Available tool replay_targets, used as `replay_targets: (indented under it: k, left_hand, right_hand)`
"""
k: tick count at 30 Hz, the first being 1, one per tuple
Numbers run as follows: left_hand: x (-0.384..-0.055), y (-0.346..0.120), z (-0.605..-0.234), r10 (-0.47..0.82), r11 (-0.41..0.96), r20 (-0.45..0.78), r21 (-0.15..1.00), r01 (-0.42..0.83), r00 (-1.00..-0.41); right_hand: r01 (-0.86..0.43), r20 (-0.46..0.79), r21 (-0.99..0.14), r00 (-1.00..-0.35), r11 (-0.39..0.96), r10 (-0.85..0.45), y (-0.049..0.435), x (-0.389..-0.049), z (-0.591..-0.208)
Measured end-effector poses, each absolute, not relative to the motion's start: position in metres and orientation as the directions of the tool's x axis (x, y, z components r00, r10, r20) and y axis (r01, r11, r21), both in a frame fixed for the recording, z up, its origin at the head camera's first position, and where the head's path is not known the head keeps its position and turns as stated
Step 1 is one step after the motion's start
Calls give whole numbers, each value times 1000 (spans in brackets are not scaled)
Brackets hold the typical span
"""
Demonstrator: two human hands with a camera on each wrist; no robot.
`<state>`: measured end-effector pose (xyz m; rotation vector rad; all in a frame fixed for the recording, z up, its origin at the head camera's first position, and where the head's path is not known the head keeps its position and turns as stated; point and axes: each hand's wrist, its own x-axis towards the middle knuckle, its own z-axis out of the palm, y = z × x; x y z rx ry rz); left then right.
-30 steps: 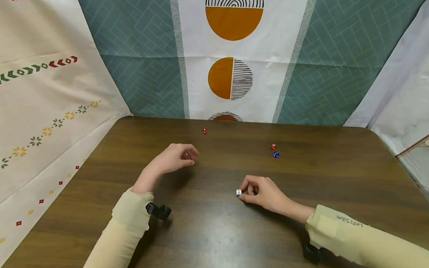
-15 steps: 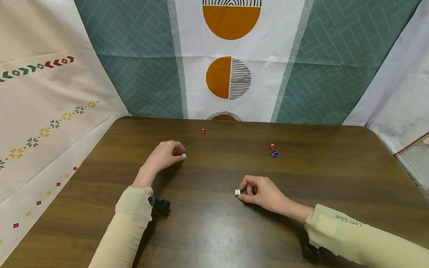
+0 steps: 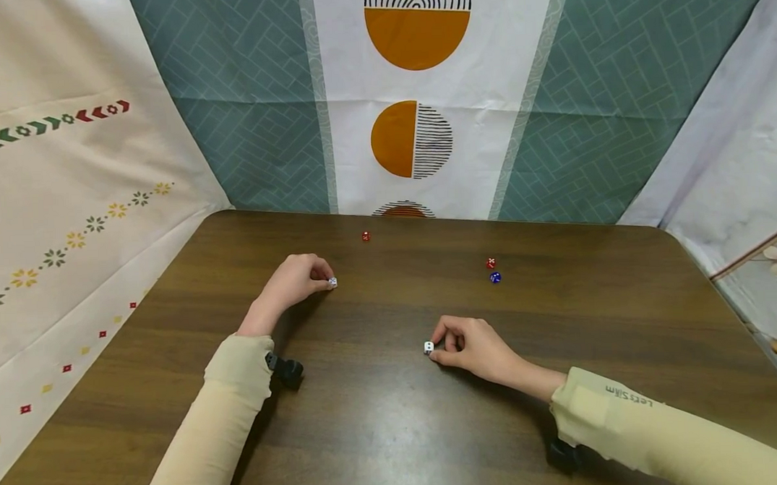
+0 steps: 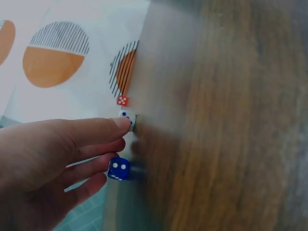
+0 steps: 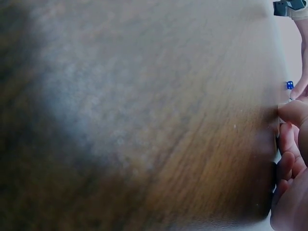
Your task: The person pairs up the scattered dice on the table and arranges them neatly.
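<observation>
On the left of the head view my left hand (image 3: pixel 292 281) pinches a white die (image 3: pixel 333 282) between thumb and finger. Its blue pips show in the left wrist view, where a blue die (image 4: pixel 119 168) lies right by the other fingertips; the hand hides that die in the head view. Nearer the front, my right hand (image 3: pixel 478 348) pinches another white die (image 3: pixel 428 348) at the tips of thumb and index finger, at the table surface. In the right wrist view the fingers (image 5: pixel 291 113) cover most of that die.
At the back of the brown wooden table (image 3: pixel 384 431) lies a red die (image 3: pixel 365 236). Farther right, another red die (image 3: pixel 491 262) sits just behind a blue die (image 3: pixel 496 277). Patterned cloths (image 3: pixel 260 132) hang along the back and sides.
My left hand has drawn back slightly to the left, and the white die now shows at its fingertips. The right hand stays in place with its die.
</observation>
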<state>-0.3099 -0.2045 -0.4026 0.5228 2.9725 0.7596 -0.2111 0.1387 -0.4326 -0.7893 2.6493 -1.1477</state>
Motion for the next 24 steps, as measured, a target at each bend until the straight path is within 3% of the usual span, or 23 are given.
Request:
replay_targets:
  k: [19,24]
  left_hand:
    - [-292,-167,-404,441,826,88,350,442,-893]
    - [-286,-157,-405,459,811,78,369,454,-885]
  right_hand:
    - [-402,66,-720,-851,566,-521,139,-212,-433]
    - [-396,58,-720,-853,570,-519,139,-212,-433]
